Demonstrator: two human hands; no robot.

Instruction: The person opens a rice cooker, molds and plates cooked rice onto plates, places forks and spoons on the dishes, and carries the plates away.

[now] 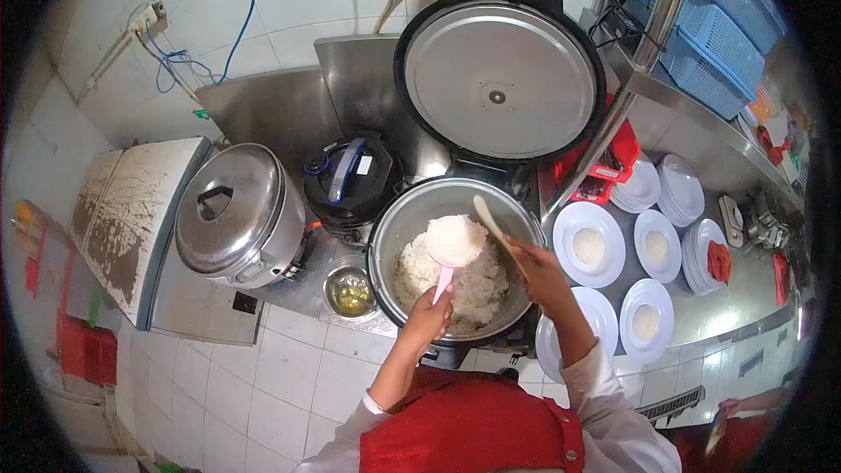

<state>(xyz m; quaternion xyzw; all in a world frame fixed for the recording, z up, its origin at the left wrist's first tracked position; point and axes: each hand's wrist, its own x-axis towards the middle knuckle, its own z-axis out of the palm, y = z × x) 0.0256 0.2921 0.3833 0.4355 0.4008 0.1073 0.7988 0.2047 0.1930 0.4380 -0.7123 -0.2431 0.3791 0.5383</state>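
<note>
My left hand is wrapped round the handle of a pink scoop, which is heaped with white rice. The scoop is held over the open rice cooker. More cooked rice lies in its pot below. In my right hand is a wooden paddle, its pale end tilted up over the pot's right side, beside the scoop. Behind the pot the cooker's lid stands raised.
Right of the cooker are white plates, several bearing rice mounds, with plate stacks behind. A lidded metal pot, a black cooker and a small metal bowl stand left. Blue baskets sit on a shelf. Another person's arm shows lower right.
</note>
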